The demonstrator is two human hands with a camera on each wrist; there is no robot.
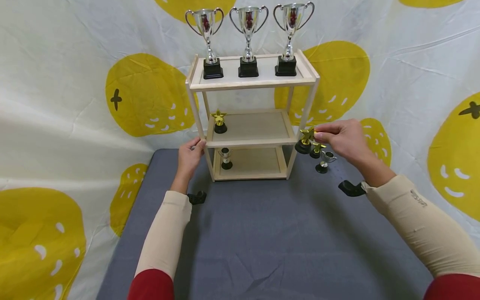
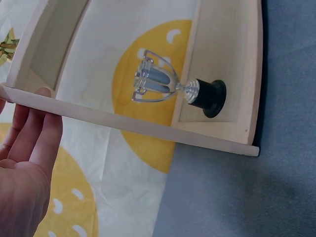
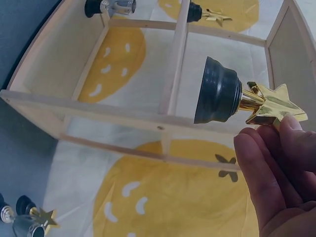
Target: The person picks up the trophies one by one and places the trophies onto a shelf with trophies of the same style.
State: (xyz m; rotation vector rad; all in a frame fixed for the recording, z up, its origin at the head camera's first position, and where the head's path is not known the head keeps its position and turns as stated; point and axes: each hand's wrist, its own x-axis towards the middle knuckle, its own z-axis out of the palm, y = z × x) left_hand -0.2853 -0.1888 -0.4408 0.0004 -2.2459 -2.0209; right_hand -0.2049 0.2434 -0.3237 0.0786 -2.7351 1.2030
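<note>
My right hand [image 1: 346, 139] pinches a gold star trophy [image 1: 306, 136] by its star, beside the right post of a wooden shelf [image 1: 251, 143]. In the right wrist view the trophy's black base [image 3: 217, 91] points toward the shelf. With its fingers around the shelf's left front post [image 2: 108, 117], my left hand [image 1: 190, 158] grips at about middle-board height. Another gold star trophy [image 1: 219, 121] stands at the left of the middle board, and a small silver cup trophy [image 1: 226, 158] stands below it on the bottom board.
On the top board stand three large silver cup trophies, at left [image 1: 207, 37], centre [image 1: 248, 37] and right [image 1: 290, 37]. Right of the shelf, a small star trophy [image 1: 317, 150] and a silver cup [image 1: 325, 160] stand on the grey table [image 1: 255, 233]. A patterned cloth [image 1: 150, 96] hangs behind.
</note>
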